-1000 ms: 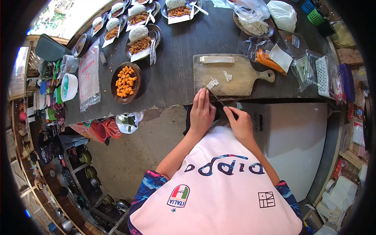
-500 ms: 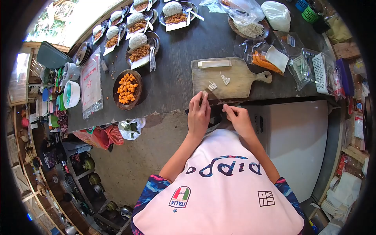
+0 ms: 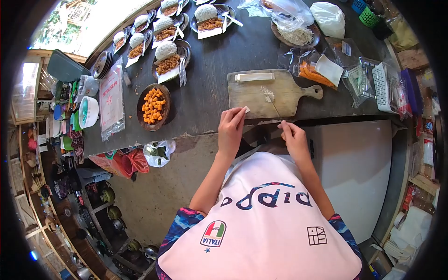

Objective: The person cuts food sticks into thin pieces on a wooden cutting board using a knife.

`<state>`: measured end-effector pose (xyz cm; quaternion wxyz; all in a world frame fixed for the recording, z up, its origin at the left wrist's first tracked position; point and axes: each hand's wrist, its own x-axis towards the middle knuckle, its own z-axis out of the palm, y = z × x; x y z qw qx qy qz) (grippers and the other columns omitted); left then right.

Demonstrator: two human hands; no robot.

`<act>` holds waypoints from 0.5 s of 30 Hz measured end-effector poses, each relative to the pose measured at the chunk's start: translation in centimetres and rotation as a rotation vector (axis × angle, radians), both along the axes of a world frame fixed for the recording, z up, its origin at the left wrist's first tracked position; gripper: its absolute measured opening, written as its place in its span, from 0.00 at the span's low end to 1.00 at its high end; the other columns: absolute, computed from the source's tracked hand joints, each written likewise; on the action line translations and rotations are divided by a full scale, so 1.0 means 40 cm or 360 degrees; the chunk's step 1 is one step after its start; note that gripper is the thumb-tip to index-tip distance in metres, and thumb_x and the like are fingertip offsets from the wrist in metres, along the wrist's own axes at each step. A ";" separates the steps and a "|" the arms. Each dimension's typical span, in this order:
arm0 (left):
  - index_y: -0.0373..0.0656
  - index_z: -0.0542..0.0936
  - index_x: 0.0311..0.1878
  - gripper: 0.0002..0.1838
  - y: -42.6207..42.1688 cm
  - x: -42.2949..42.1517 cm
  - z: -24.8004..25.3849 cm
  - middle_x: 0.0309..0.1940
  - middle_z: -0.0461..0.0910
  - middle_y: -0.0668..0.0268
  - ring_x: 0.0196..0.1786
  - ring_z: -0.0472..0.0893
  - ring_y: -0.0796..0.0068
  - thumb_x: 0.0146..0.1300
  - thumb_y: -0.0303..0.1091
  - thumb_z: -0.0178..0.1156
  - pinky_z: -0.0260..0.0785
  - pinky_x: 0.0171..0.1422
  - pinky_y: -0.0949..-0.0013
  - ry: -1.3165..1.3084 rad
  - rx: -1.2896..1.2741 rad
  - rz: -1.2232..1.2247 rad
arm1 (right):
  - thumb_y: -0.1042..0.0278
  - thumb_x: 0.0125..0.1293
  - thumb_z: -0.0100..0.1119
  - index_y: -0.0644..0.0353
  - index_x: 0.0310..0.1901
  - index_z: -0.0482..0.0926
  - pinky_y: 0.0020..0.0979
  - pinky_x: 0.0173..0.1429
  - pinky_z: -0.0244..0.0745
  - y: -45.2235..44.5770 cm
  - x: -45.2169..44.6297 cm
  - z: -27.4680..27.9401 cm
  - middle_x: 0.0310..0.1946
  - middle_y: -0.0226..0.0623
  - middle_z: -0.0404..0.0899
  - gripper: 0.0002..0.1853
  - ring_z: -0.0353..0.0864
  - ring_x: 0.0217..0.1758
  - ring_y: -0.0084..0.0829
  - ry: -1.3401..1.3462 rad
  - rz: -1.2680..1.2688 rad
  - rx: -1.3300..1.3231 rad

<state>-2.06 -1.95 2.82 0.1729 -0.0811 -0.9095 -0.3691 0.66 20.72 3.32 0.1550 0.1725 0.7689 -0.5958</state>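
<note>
My left hand [image 3: 231, 132] is closed at the near left edge of the wooden cutting board [image 3: 291, 95], pinching a small white piece [image 3: 246, 109] of food between thumb and fingers. My right hand [image 3: 295, 139] is closed just off the board's near edge. From it a thin knife [image 3: 276, 110] points up over the board, seen nearly edge-on; its handle is hidden by the fingers. Beyond the blade lies a little pile of thin white strips [image 3: 267, 94]. Farther back on the board rests a long pale block [image 3: 255, 77].
Left of the board stands a brown bowl of orange cubes [image 3: 153, 106]. Several plates of rice [image 3: 166, 50] with spoons and forks line the far left. To the right lie an orange-filled plastic bag [image 3: 311, 74] and a white basket [image 3: 386, 87]. A white appliance [image 3: 354, 168] stands below the counter.
The knife has swung from near my left fingers to the strips, which now lie in one pile. My left hand has shifted slightly left and holds a white piece.
</note>
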 end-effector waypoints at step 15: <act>0.36 0.84 0.58 0.19 0.023 -0.012 -0.012 0.55 0.79 0.60 0.58 0.80 0.55 0.63 0.17 0.66 0.79 0.60 0.55 -0.0062 -0.0222 -0.0347 | 0.46 0.78 0.60 0.68 0.54 0.86 0.48 0.57 0.81 -0.048 0.053 0.064 0.43 0.63 0.87 0.27 0.88 0.51 0.61 0.0140 0.0199 0.0380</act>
